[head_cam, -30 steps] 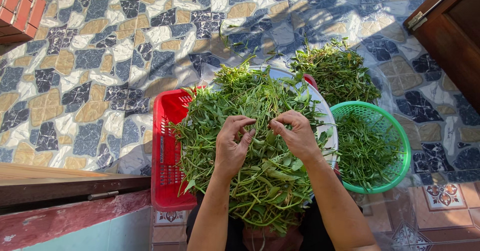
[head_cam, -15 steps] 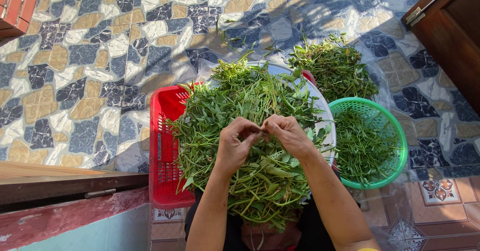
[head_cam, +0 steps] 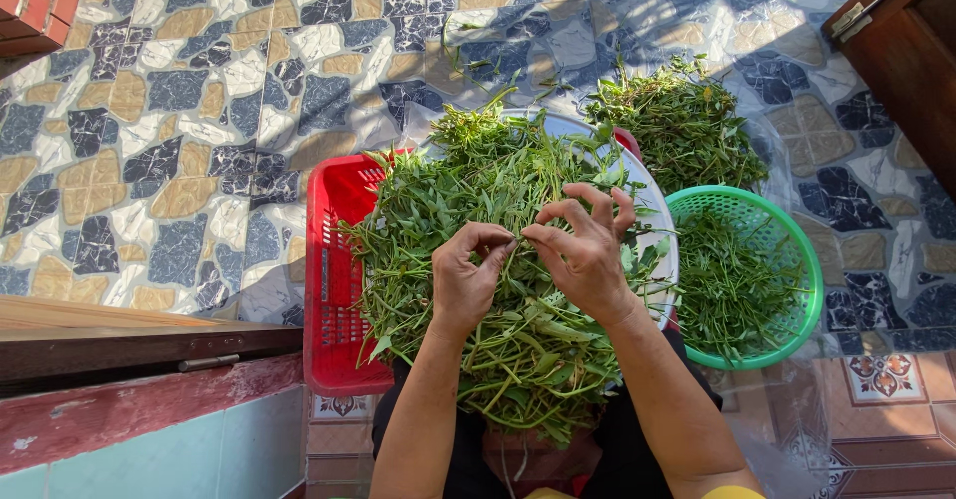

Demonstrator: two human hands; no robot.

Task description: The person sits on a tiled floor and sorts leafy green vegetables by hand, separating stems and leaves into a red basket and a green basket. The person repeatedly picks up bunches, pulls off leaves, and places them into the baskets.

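Note:
A big heap of green leafy stems [head_cam: 478, 210] lies on a white round tray [head_cam: 665, 230] that rests over a red plastic crate [head_cam: 334, 260]. My left hand [head_cam: 468, 280] and my right hand [head_cam: 583, 250] meet above the middle of the heap, fingertips pinched together on one thin green stem between them. Both forearms reach in from the bottom edge. The stem itself is hard to tell apart from the leaves under it.
A green round basket [head_cam: 797, 250] with picked greens stands right of the tray. Another pile of greens [head_cam: 682, 125] lies on clear plastic on the patterned tile floor behind it. A wooden door [head_cam: 911, 51] is at the top right, a low ledge [head_cam: 149, 360] at the bottom left.
My hands were pressed apart on the heap a second ago. They have since lifted and come together, pinching a stem between their fingertips.

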